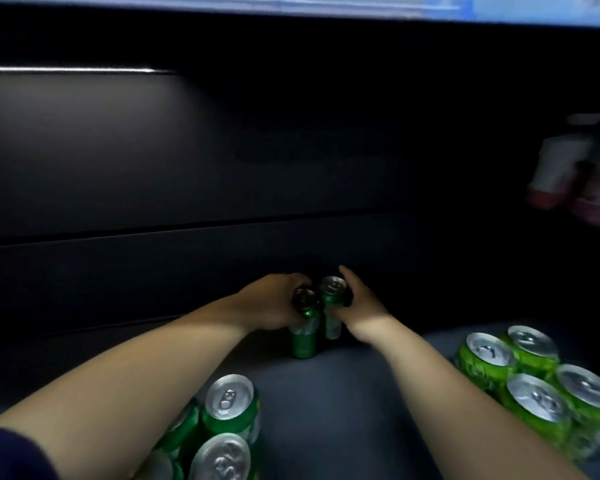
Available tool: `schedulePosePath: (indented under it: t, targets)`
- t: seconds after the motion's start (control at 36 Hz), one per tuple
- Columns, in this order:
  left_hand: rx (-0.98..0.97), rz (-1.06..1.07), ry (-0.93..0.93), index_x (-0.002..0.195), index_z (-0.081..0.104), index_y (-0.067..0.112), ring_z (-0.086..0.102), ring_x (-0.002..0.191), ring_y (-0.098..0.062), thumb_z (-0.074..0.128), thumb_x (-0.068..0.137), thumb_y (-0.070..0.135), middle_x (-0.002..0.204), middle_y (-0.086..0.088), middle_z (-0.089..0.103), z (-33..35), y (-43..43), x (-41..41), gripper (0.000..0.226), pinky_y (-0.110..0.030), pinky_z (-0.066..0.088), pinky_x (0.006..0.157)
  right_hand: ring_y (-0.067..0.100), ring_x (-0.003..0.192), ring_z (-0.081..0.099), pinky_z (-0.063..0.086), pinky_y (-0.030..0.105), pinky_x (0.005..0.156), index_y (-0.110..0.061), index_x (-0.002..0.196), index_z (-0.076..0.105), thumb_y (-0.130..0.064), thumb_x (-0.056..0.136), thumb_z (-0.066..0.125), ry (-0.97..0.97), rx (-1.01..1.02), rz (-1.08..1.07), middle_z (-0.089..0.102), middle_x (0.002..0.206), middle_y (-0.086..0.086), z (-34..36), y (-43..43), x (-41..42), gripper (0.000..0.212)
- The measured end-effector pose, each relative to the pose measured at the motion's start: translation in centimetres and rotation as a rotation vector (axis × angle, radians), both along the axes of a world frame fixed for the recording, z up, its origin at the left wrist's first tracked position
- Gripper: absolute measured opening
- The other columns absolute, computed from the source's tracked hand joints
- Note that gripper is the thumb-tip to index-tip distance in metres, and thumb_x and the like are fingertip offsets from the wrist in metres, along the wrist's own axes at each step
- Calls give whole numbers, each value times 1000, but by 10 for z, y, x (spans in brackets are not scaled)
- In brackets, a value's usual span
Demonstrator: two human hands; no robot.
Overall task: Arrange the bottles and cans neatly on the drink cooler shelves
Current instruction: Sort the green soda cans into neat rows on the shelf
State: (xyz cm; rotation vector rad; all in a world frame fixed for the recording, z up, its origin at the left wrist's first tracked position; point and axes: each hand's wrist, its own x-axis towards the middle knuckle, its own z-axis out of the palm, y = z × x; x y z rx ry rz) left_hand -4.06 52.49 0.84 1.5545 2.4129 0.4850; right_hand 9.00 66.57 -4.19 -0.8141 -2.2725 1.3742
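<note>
Deep inside the dark cooler, two green cans stand side by side on the shelf [326, 393]. My left hand [274, 303] grips the nearer green can [303, 337] around its top. My right hand [359, 306] holds the farther green can [331, 306] from the right, fingers wrapped behind it. Both forearms reach forward over the shelf. A group of green cans [227, 420] stands under my left forearm at the front. Several lighter green cans [534, 382] stand at the front right.
The cooler's back wall [222, 168] is dark, with a lit strip at the upper left. At the far right edge blurred pale bottles [582, 171] show. A bright band [361, 5] runs along the top.
</note>
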Motion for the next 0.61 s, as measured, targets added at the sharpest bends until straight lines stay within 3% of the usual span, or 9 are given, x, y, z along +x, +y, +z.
schedulePosePath:
  t: [0.08, 0.17, 0.22, 0.25, 0.39, 0.47, 0.56, 0.61]
  targets:
    - [2, 56, -3, 124, 58, 31, 63, 102, -13, 79, 71, 34, 113, 7, 65, 2, -2, 10, 57, -35, 54, 88, 17, 127, 51, 40, 26, 100, -22, 153, 36, -13, 92, 68, 83, -20, -33, 52, 144, 0, -4, 4, -3, 70]
    - [22, 130, 20, 122, 56, 32, 64, 99, -13, 81, 68, 34, 111, 7, 66, 3, -8, 17, 59, -37, 55, 86, 18, 107, 57, 46, 30, 93, -24, 128, 54, -8, 90, 67, 117, -28, -54, 58, 112, -3, -5, 6, -1, 44]
    - [14, 165, 37, 123, 57, 34, 64, 100, -13, 81, 65, 38, 112, 7, 66, 5, -15, 24, 62, -36, 55, 87, 22, 103, 61, 51, 36, 93, -30, 109, 51, -6, 86, 69, 125, -22, -64, 59, 100, -5, -7, 5, 0, 38]
    - [2, 176, 44, 124, 57, 34, 64, 101, -13, 81, 66, 39, 115, 7, 66, 5, -19, 28, 63, -36, 55, 88, 24, 105, 62, 52, 39, 95, -30, 109, 51, -6, 83, 71, 129, -26, -60, 59, 98, -5, -7, 3, 2, 41]
    - [-111, 174, 143, 134, 56, 30, 59, 114, -19, 80, 71, 48, 131, 4, 61, 12, -39, 49, 70, -34, 51, 93, 23, 106, 63, 53, 41, 96, -20, 135, 53, -7, 75, 81, 142, -40, -44, 61, 104, -3, -12, -17, 19, 68]
    - [-133, 155, 178, 132, 58, 26, 58, 113, -19, 78, 73, 50, 131, 1, 62, 11, -54, 60, 67, -27, 48, 88, 22, 115, 60, 51, 37, 99, -19, 146, 47, -11, 73, 85, 103, -5, -13, 63, 126, 2, -12, -30, 33, 83]
    - [-134, 169, 176, 135, 58, 23, 57, 120, -19, 80, 73, 49, 134, 2, 60, 7, -68, 68, 71, -28, 47, 96, 22, 126, 55, 47, 34, 104, -16, 148, 46, -14, 73, 86, 62, 46, 38, 56, 141, 4, -9, -44, 51, 84]
    - [-119, 167, 167, 131, 61, 24, 59, 115, -19, 82, 71, 47, 126, 3, 63, 7, -76, 74, 68, -29, 48, 93, 20, 124, 55, 45, 32, 103, -15, 143, 52, -16, 73, 88, 51, 87, 58, 55, 139, 3, -7, -54, 66, 79]
